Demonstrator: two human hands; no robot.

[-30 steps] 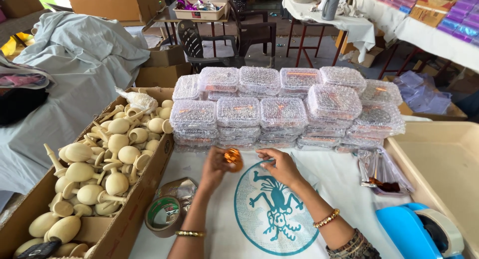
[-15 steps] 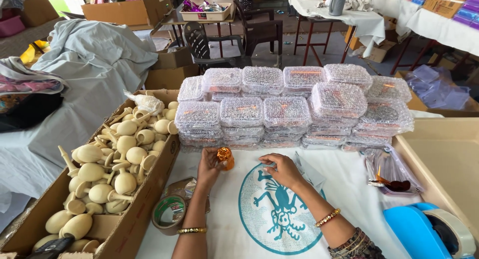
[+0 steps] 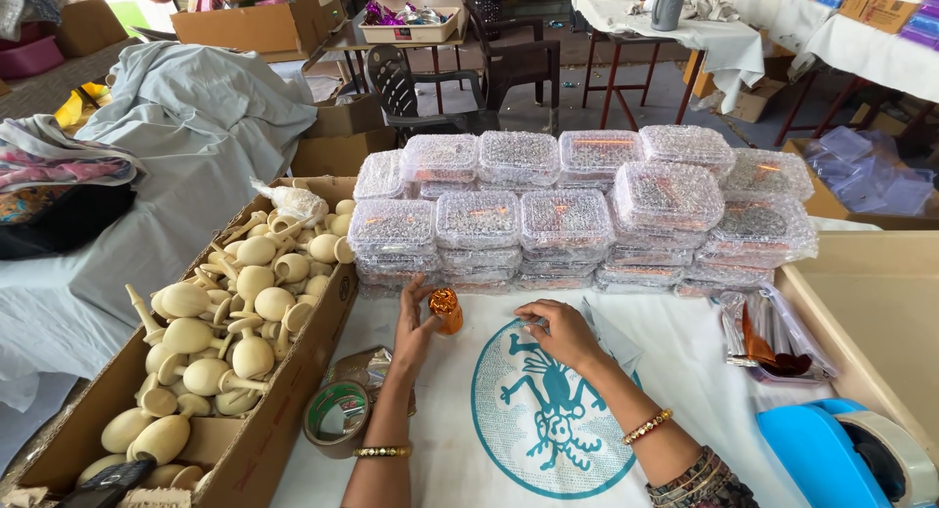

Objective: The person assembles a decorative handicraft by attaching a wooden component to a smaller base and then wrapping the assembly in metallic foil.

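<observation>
My left hand (image 3: 417,328) holds a small object wrapped in shiny orange foil (image 3: 446,309), upright on the white cloth (image 3: 685,371) with its teal round print. My right hand (image 3: 559,331) rests on the cloth to the right, fingers pinching a thin clear film or strip (image 3: 599,324); what it grips is hard to make out. Both hands sit just in front of stacked clear plastic boxes wrapped in bubble film (image 3: 577,215).
A cardboard box (image 3: 293,391) at the left holds several pale wooden rattle-shaped pieces (image 3: 245,303). A tape roll (image 3: 336,415) lies by my left forearm. Foil sheets in plastic (image 3: 773,337) and a blue tape dispenser (image 3: 831,454) sit right. A beige tray edge (image 3: 831,342) borders the right.
The view has dropped slightly. My left hand has stood the orange-wrapped object upright on the cloth and my right hand has drawn away from it to the right.
</observation>
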